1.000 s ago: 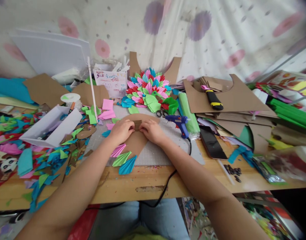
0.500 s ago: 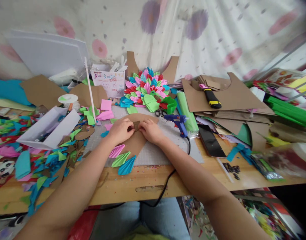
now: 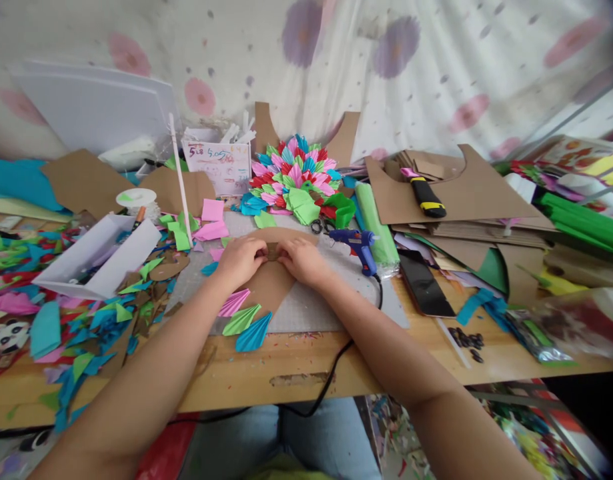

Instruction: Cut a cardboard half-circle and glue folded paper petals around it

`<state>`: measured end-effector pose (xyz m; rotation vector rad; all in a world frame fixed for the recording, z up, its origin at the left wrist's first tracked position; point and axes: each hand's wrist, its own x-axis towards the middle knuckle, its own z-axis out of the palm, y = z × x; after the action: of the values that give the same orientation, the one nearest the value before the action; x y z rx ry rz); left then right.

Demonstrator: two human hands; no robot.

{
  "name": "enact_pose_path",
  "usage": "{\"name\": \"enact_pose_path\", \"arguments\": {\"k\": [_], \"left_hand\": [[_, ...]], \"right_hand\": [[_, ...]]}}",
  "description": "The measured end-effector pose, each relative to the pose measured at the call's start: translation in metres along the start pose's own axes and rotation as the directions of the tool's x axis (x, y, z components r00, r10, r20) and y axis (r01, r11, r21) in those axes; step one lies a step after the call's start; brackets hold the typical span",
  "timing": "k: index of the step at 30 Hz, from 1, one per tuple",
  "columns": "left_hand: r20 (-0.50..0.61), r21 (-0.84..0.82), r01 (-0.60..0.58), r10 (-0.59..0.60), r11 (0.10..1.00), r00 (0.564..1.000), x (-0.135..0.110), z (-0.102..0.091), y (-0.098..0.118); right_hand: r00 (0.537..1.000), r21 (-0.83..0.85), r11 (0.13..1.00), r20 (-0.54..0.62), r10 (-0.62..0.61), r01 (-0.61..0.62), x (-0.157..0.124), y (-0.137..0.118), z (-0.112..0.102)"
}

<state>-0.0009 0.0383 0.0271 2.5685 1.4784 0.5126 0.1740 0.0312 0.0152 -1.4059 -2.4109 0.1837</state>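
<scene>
Both hands meet over a brown cardboard piece lying on the grey cutting mat. My left hand and my right hand have curled fingers on the two ends of a small brown cardboard strip, which lies against the larger piece. Their fingertips are partly hidden. Pleated paper leaves in pink, green and blue fan along the cardboard's lower left edge. To the right of my right hand is a blue glue gun with a black cord.
A colourful pleated-paper piece stands at the back. Paper scraps and a white box crowd the left. On the right are a phone, a utility knife on stacked cardboard, and small black pieces.
Both hands stay at the same spot on the cardboard. The fingers have shifted slightly along the small strip, which now looks flatter; the view has moved a little.
</scene>
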Motion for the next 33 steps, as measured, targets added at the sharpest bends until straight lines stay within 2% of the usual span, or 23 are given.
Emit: {"name": "enact_pose_path", "arguments": {"k": [5, 10, 15, 25, 29, 33], "left_hand": [[-0.009, -0.008, 0.016, -0.016, 1.000, 1.000, 0.0007, 0.0015, -0.0019], [0.003, -0.089, 0.041, -0.040, 0.995, 0.999, 0.0013, 0.0039, -0.0044], [-0.026, -0.085, 0.007, -0.009, 0.996, 1.000, 0.0017, 0.0045, -0.0040], [0.025, -0.149, 0.102, -0.100, 0.983, 0.995, 0.0020, 0.0037, -0.0046], [0.026, -0.085, 0.070, -0.068, 0.994, 0.997, 0.0032, 0.0032, -0.0038], [-0.022, -0.050, -0.002, 0.001, 0.999, 1.000, 0.0032, 0.0044, -0.0035]], "right_hand": [[1.000, 0.009, 1.000, 0.006, 0.018, -0.018, -0.0004, -0.0003, -0.0002], [1.000, 0.005, 1.000, -0.010, 0.008, -0.008, -0.0013, -0.0002, 0.0009], [1.000, -0.008, 1.000, -0.017, 0.002, -0.003, -0.0014, -0.0003, 0.0027], [0.999, 0.023, 0.999, 0.005, 0.043, -0.043, 0.0003, 0.0000, 0.0034], [0.999, 0.037, 0.998, -0.009, 0.048, -0.047, 0.0000, 0.0005, 0.0047], [0.999, 0.051, 0.998, -0.035, 0.025, -0.023, -0.0002, 0.0007, 0.0056]]}}
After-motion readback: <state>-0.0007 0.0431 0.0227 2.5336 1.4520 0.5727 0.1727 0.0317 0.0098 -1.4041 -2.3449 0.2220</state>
